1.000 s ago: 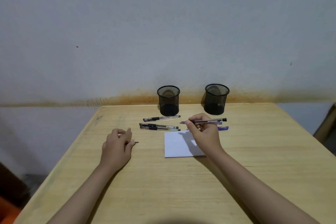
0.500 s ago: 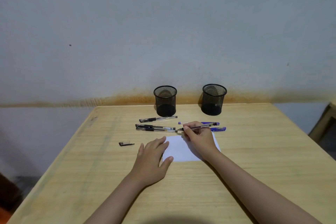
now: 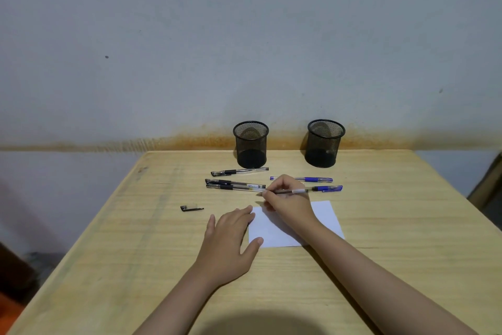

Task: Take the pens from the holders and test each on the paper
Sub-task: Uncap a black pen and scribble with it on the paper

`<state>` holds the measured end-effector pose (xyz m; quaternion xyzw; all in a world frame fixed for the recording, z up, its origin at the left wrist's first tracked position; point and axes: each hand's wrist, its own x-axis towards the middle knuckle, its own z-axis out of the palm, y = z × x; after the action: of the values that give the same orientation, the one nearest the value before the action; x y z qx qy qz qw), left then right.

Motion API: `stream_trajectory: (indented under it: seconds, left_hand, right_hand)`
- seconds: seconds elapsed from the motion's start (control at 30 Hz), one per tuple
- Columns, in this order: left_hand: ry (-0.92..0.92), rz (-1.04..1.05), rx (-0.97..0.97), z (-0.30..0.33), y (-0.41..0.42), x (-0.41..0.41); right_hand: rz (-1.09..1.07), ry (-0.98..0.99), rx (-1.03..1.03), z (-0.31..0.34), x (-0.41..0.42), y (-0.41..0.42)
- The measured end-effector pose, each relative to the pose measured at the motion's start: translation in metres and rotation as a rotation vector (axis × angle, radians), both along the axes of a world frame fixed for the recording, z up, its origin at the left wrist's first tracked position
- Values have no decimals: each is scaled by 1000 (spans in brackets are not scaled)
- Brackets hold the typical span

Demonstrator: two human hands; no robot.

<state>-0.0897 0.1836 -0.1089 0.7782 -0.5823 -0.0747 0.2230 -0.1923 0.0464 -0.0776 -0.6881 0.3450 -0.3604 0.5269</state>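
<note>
My right hand [image 3: 288, 200] grips an uncapped black pen [image 3: 290, 191], tip pointing left, just above the far edge of the white paper [image 3: 323, 219]. My left hand [image 3: 231, 237] lies flat on the table with its fingers and thumb touching the paper's left edge. Three black pens [image 3: 239, 171] [image 3: 217, 181] [image 3: 239, 187] lie left of the right hand; two blue pens [image 3: 312, 179] [image 3: 328, 188] lie to its right. A black pen cap [image 3: 191, 208] sits alone at the left. Two black mesh holders [image 3: 251, 144] [image 3: 324, 143] stand at the table's far edge.
The wooden table [image 3: 407, 266] stands against a grey wall with a rusty stain line. Its left edge drops to a dark floor, and a brown object [image 3: 489, 185] stands past the right edge.
My left hand left the cap on the table and moved right to the paper's edge. My right hand lowered the pen toward the paper's far edge.
</note>
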Motion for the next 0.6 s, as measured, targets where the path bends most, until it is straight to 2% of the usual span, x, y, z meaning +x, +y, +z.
stream_trajectory:
  seconds: [0.17, 0.33, 0.47, 0.6]
  left_hand:
    - [-62, 82, 64, 2, 1, -2]
    - [-125, 169, 143, 0, 1, -3]
    - [-116, 168, 170, -2, 0, -3]
    - [-108, 167, 168, -2, 0, -3]
  right_hand:
    - [13, -58, 136, -1, 14, -2]
    - [-13, -32, 118, -4, 17, -4]
    - [-11, 12, 44, -7, 19, -3]
    - [48, 16, 67, -8, 19, -2]
